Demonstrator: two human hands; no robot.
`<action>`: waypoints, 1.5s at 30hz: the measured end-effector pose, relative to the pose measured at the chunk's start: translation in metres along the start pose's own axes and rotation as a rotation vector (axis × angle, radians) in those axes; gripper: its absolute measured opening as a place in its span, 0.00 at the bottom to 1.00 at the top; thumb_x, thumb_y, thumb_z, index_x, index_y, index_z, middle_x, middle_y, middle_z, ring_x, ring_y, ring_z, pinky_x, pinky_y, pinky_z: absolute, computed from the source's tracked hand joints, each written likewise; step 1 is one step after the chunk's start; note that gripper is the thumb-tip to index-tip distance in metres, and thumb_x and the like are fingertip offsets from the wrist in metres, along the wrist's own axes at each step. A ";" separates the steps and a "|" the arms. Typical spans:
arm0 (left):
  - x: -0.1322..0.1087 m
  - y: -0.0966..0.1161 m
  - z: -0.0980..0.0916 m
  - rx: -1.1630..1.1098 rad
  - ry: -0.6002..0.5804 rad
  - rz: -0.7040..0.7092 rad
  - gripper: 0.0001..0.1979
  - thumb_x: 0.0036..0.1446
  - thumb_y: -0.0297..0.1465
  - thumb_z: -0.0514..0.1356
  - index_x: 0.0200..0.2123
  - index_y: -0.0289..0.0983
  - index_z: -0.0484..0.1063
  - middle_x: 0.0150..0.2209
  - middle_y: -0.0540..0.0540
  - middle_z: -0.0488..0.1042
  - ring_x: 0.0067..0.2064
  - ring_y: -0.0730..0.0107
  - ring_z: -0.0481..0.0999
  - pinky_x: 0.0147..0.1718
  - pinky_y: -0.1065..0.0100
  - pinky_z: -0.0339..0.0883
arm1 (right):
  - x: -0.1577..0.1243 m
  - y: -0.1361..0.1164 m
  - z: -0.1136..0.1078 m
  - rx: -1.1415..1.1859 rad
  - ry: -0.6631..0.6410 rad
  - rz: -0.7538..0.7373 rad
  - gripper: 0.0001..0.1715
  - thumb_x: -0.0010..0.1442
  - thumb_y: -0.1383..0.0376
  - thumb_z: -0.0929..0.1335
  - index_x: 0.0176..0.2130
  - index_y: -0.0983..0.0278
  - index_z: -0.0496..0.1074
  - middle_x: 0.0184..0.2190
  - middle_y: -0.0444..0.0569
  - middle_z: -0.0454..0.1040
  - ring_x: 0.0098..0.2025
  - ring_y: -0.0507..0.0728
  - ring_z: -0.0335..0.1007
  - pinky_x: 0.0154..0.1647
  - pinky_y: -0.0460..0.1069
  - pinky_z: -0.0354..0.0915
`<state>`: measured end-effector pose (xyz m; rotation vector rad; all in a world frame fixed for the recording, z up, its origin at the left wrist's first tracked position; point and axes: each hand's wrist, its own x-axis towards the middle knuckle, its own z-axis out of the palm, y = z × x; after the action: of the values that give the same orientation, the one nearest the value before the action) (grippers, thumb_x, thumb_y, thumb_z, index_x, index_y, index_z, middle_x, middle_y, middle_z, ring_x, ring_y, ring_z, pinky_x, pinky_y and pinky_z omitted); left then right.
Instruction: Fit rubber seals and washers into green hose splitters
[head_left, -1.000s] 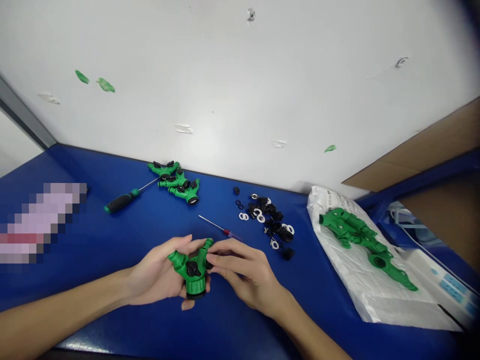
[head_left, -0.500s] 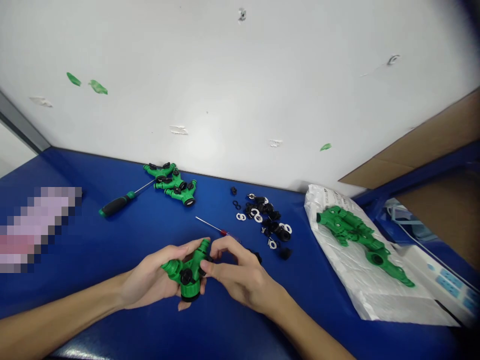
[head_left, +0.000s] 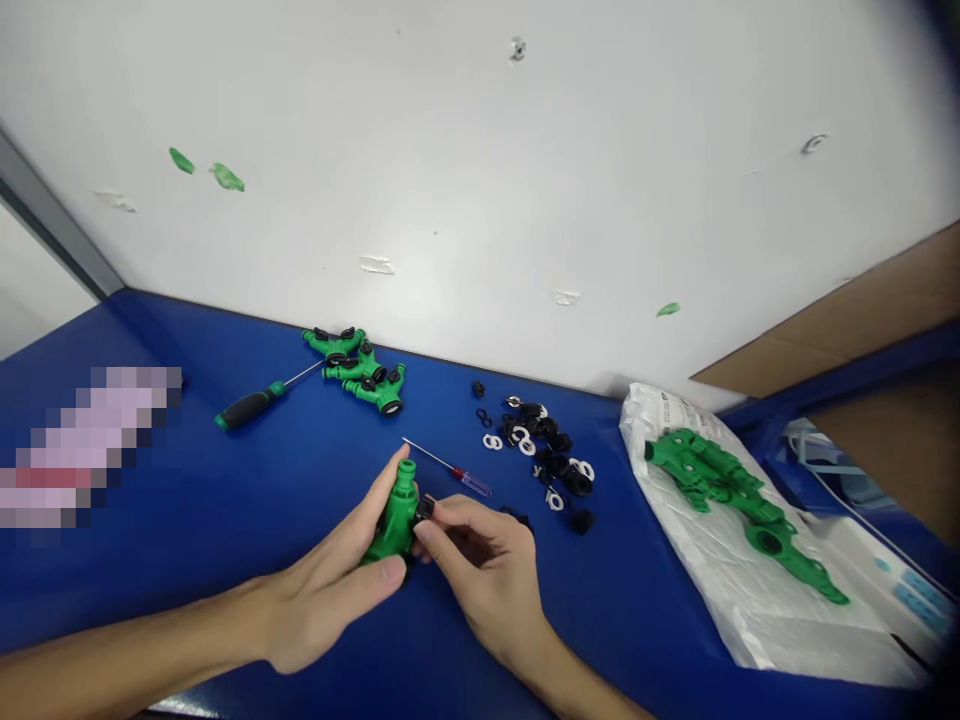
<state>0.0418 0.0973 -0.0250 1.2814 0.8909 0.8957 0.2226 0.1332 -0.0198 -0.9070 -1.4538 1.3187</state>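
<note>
My left hand [head_left: 330, 585] is wrapped around a green plastic Y-shaped hose splitter [head_left: 402, 505], thumb across its near side. One ribbed outlet points up and away from me; much of the body is hidden by the fingers. My right hand [head_left: 487, 575] pinches a black valve knob [head_left: 424, 508] on the splitter's right side between thumb and fingertips. Just beyond the hands lies a small screwdriver [head_left: 471, 481] with a clear purplish handle and red collar. Small black parts and white washers [head_left: 526, 447] are scattered to its right.
Several finished-looking green splitters [head_left: 360, 370] with black knobs are grouped at the back beside a larger green-and-black screwdriver [head_left: 251, 408]. On the right, green splitter bodies [head_left: 739, 490] rest on a white plastic bag [head_left: 697, 580]. A white wall [head_left: 465, 180] borders the blue table [head_left: 247, 500].
The splitter has been turned in my left hand, so its side and an upright outlet now face me. My right fingers stay at the knob. The whole view has shifted slightly.
</note>
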 end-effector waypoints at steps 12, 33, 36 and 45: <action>0.000 0.014 0.005 0.275 0.027 -0.097 0.41 0.63 0.43 0.55 0.70 0.44 0.35 0.73 0.47 0.37 0.71 0.44 0.36 0.66 0.44 0.28 | 0.006 -0.002 -0.007 -0.022 -0.063 0.104 0.10 0.57 0.61 0.73 0.27 0.65 0.80 0.25 0.47 0.74 0.25 0.51 0.70 0.27 0.45 0.70; 0.014 0.014 0.003 -0.572 -0.026 -0.262 0.38 0.64 0.45 0.50 0.70 0.41 0.36 0.36 0.41 0.74 0.36 0.60 0.69 0.33 0.61 0.60 | 0.012 -0.003 -0.028 -0.523 -0.178 -0.501 0.17 0.63 0.74 0.66 0.48 0.60 0.77 0.35 0.49 0.77 0.30 0.50 0.73 0.28 0.44 0.70; 0.015 0.019 0.002 -0.656 -0.044 -0.344 0.39 0.63 0.44 0.50 0.70 0.39 0.34 0.36 0.40 0.74 0.37 0.58 0.70 0.32 0.61 0.59 | 0.011 -0.003 -0.036 -0.649 -0.281 -0.609 0.20 0.65 0.76 0.62 0.52 0.61 0.73 0.37 0.51 0.74 0.32 0.50 0.72 0.29 0.44 0.70; 0.023 0.029 -0.006 -0.762 -0.195 -0.574 0.21 0.61 0.47 0.51 0.42 0.36 0.70 0.37 0.43 0.67 0.37 0.58 0.70 0.24 0.67 0.58 | 0.015 -0.027 -0.041 -0.916 -0.543 -0.769 0.18 0.68 0.76 0.56 0.49 0.72 0.70 0.36 0.57 0.75 0.36 0.57 0.71 0.33 0.51 0.72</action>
<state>0.0441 0.1229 0.0027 0.4037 0.6120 0.5442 0.2595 0.1555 0.0080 -0.3953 -2.5768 0.2678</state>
